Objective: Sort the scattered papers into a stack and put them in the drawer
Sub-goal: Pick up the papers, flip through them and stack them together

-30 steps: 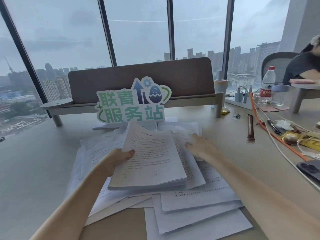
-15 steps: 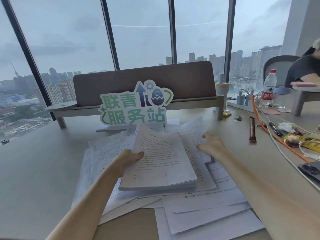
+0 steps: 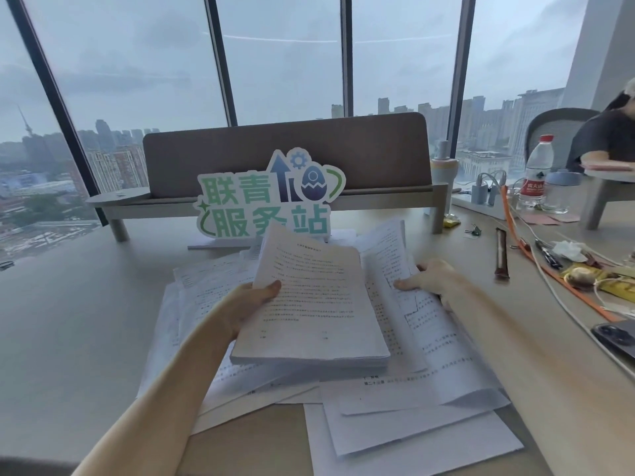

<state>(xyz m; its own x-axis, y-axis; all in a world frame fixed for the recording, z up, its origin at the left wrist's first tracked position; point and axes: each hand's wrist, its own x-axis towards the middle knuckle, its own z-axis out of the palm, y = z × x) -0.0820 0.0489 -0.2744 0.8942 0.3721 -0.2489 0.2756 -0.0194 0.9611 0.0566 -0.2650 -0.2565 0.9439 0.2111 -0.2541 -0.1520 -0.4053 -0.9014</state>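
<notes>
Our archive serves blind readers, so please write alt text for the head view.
A left hand grips a thick paper stack above scattered papers on a desk, while the right hand lifts another sheet.

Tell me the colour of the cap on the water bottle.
Red. The cap tops the water bottle at the right, seen in the head view.

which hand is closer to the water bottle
Right. The right hand grips loose sheets on the side toward the water bottle; the left hand holds the paper stack, farther away.
</notes>
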